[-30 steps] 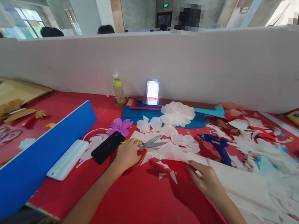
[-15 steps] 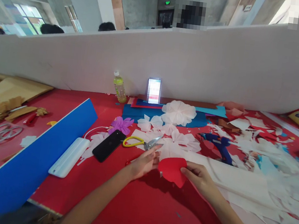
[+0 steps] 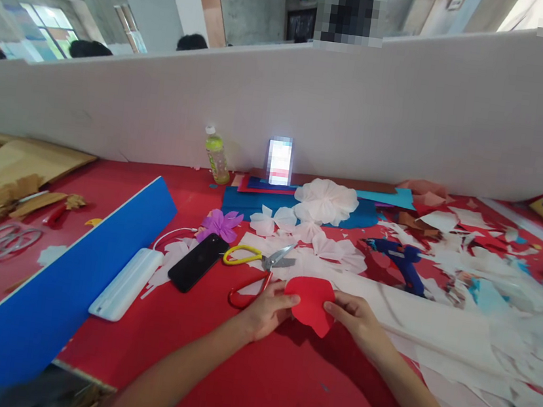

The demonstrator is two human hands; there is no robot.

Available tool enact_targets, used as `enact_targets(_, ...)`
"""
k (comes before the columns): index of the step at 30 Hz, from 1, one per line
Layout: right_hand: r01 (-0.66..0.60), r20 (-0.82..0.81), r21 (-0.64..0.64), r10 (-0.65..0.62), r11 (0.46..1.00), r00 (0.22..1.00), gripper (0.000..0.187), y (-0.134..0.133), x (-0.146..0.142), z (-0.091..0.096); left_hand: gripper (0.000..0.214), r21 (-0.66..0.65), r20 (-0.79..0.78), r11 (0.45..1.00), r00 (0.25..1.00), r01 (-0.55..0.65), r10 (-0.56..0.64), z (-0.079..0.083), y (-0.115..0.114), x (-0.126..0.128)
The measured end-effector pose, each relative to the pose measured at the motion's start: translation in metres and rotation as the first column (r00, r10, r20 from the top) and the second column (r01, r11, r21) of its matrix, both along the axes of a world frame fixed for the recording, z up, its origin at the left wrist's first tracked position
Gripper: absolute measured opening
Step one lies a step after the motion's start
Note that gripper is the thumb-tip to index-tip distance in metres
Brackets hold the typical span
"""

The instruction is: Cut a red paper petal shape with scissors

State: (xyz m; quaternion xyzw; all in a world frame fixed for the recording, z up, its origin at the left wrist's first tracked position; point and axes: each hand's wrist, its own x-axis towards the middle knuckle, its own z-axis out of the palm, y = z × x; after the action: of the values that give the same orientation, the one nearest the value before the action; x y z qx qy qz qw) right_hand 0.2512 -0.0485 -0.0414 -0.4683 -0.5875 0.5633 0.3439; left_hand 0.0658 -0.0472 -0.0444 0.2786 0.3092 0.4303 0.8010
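A folded red paper piece (image 3: 311,303) is held between both my hands just above the red table (image 3: 239,384). My left hand (image 3: 265,314) pinches its left edge and my right hand (image 3: 358,322) pinches its right edge. Scissors (image 3: 257,269) with one yellow and one red handle lie open on the table just beyond my left hand, untouched. A black phone (image 3: 196,262) lies left of the scissors.
White paper flowers (image 3: 324,202), a purple flower (image 3: 219,225), a blue glue gun (image 3: 400,262) and many white scraps (image 3: 476,308) cover the right side. A blue board (image 3: 58,283), white power bank (image 3: 124,283), bottle (image 3: 217,155) and lit phone (image 3: 279,161) stand by the white partition.
My left hand let go of the scissors, which now lie on the table. My right hand lifted the red paper piece, and both hands now hold it closer to me.
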Motion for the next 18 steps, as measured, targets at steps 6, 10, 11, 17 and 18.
enact_targets(6, 0.046, 0.01, -0.013, -0.046, 0.999, 0.999, 0.033, -0.0003, -0.0031, -0.003, 0.03, 0.099, -0.118, 0.99, 0.987, -0.099, 0.11, 0.0026, 0.0017, 0.0016)
enact_targets(10, 0.057, -0.01, -0.029, -0.058, 0.998, 0.998, 0.03, -0.0003, -0.0038, -0.0045, 0.029, 0.172, -0.242, 0.979, 0.959, -0.106, 0.146, 0.0002, 0.0056, -0.0015)
enact_targets(11, 0.054, -0.018, -0.037, -0.055, 0.998, 0.998, 0.029, -0.0004, -0.0038, -0.0047, 0.028, 0.19, -0.281, 0.977, 0.947, -0.101, 0.153, -0.001, 0.0065, -0.0028)
enact_targets(17, 0.05, -0.038, -0.093, -0.054, 0.994, 0.998, 0.027, -0.0003, -0.002, -0.006, 0.028, 0.216, -0.383, 0.971, 0.905, -0.106, 0.184, -0.0057, 0.0089, -0.0068)
enact_targets(18, 0.05, -0.039, -0.089, -0.054, 0.995, 0.998, 0.027, 0.0001, -0.0017, -0.0062, 0.029, 0.21, -0.379, 0.972, 0.908, -0.106, 0.181, -0.0053, 0.0089, -0.0066)
